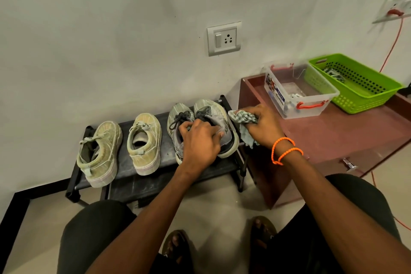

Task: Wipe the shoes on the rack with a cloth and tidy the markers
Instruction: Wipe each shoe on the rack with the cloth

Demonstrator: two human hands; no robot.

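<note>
The left hand lies across the pair of grey lace-up running shoes at the right end of the low black rack, fingers curled over both collars. The right hand grips a bunched pale checked cloth just right of that pair, by the near-left corner of the reddish-brown wooden table. The right shoe sits close to the rack's right edge, so a hard sideways wipe could, I judge, push it off. The hanging cloth tail might snag the laces. The pair of beige canvas sneakers stands further left, untouched by either hand.

On the table, a clear plastic box with red handles holds small items, possibly the markers; they are too blurred to tell. Touching its far right side, a lime-green perforated plastic basket holds something dark and pale.
</note>
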